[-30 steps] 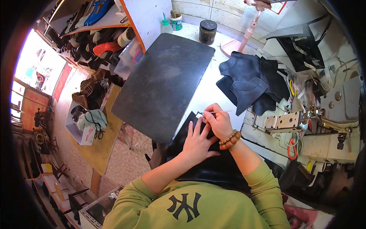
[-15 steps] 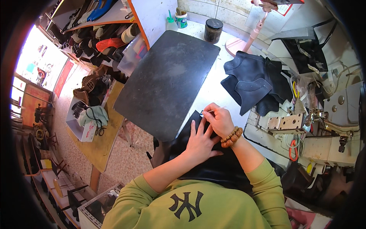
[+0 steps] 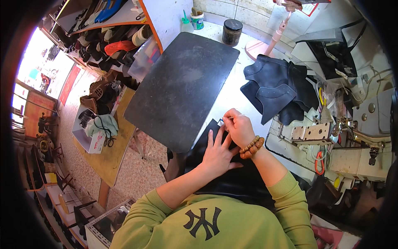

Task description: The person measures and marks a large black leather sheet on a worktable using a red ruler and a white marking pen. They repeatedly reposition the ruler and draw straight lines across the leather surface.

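A black leather piece [image 3: 207,137] lies at the near edge of the white worktable, running down onto my lap. My left hand [image 3: 217,154] rests flat on it with fingers spread. Just beyond it, my right hand [image 3: 238,126], with a brown bead bracelet at the wrist, pinches a thin silver pen-like tool [image 3: 227,119] whose tip sits on the leather's far edge. Both arms wear green sleeves.
A large dark slab [image 3: 182,87] covers the table's left half. A stack of cut black leather pieces [image 3: 273,91] lies to the right. A black jar [image 3: 232,31] and a small tin [image 3: 197,20] stand at the back, a sewing machine [image 3: 356,124] at the right, shoe shelves [image 3: 103,37] at the left.
Both hands stay on the black leather piece. The view has shifted slightly, and my right hand's tool has edged along the leather's far edge.
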`<action>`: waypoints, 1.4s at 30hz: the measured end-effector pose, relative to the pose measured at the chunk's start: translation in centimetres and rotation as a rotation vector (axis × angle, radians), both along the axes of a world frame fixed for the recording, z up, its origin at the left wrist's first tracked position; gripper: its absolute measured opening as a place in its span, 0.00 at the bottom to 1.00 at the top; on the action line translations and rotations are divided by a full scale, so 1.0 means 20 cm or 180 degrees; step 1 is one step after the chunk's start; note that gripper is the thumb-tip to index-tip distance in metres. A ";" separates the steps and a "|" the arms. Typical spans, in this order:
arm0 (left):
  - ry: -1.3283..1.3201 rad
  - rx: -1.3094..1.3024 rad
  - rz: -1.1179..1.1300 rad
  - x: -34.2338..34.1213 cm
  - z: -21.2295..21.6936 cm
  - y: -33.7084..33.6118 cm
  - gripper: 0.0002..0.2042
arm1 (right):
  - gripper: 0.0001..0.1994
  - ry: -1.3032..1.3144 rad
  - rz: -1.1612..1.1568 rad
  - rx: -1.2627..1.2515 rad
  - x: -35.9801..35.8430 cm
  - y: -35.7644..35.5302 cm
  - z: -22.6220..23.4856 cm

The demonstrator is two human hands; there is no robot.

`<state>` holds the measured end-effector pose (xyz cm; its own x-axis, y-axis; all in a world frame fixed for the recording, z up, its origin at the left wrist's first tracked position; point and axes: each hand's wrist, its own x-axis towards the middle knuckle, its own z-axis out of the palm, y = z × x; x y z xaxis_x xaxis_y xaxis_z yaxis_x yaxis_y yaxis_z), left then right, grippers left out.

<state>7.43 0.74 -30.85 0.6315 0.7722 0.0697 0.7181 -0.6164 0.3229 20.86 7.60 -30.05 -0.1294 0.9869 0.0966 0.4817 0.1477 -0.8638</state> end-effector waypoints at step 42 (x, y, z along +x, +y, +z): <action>-0.0069 0.0102 0.0049 0.00 -0.04 -0.01 0.37 | 0.04 -0.0614 0.0242 0.0120 0.32 -0.18 0.09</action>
<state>7.47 0.53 -31.60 0.6177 0.7790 0.1080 0.7207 -0.6156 0.3187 27.18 4.09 -28.23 -0.2229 0.9697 0.0996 0.6239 0.2204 -0.7498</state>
